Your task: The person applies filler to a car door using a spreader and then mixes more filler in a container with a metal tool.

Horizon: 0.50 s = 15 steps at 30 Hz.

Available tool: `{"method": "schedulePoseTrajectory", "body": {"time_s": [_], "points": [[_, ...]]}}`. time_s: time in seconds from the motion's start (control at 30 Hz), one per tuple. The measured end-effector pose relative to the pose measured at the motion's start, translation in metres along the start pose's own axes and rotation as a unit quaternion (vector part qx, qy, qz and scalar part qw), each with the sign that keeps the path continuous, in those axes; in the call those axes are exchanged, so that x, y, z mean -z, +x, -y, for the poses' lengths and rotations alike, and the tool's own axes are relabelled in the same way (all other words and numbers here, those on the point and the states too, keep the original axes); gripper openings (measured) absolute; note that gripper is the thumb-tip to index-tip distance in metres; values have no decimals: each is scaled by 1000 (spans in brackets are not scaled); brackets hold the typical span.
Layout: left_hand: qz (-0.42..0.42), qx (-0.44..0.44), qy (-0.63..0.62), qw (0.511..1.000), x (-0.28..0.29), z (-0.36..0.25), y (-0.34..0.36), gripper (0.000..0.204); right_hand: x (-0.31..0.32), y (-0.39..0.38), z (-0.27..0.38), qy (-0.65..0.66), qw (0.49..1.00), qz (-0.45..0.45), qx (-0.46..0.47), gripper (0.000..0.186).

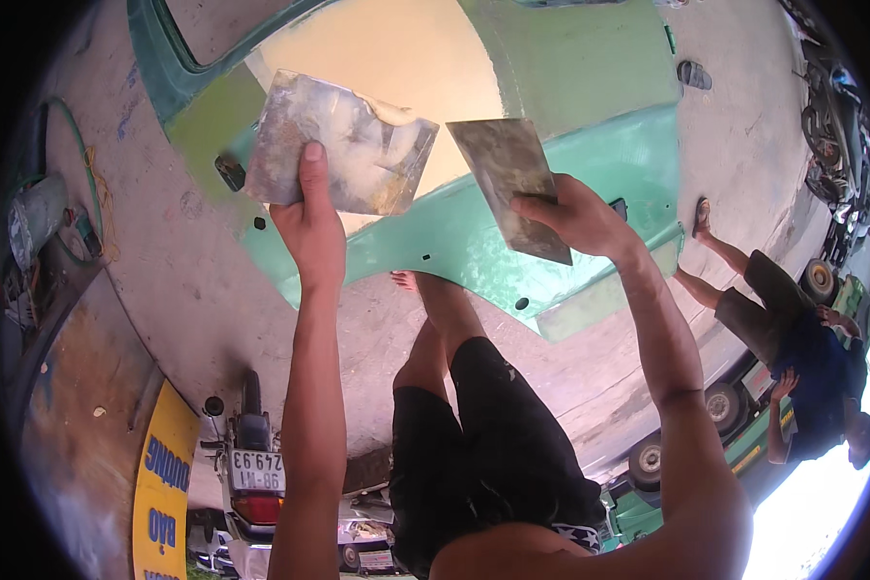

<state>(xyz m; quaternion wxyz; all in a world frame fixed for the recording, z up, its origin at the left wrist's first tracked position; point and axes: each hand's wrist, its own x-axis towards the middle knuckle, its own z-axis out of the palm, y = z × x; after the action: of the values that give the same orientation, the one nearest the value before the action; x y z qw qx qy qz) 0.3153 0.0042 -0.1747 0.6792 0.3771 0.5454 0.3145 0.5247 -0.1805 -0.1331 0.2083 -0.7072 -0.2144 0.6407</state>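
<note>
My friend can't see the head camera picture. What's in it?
A person's left hand holds a flat plate with pale paste; their right hand holds a thin blade. Behind them is a green panel with a cream patch.

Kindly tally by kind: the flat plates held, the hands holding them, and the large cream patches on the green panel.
Flat plates: left plate, right plate: 2
Hands: left hand, right hand: 2
Large cream patch: 1
Total: 5

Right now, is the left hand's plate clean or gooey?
Gooey: the plate in the left hand has cream paste along its top edge.
</note>
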Motion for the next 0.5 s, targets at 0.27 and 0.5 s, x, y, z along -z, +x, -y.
{"method": "schedulePoseTrajectory", "body": {"time_s": [0.27, 0.5], "points": [[213, -259, 361, 870, -25, 8, -5, 24, -9, 86, 38, 490, 865, -92, 58, 39], [186, -28, 419, 889, 38, 44, 5, 34, 113, 229, 72, -89, 954, -221, 183, 33]]}}
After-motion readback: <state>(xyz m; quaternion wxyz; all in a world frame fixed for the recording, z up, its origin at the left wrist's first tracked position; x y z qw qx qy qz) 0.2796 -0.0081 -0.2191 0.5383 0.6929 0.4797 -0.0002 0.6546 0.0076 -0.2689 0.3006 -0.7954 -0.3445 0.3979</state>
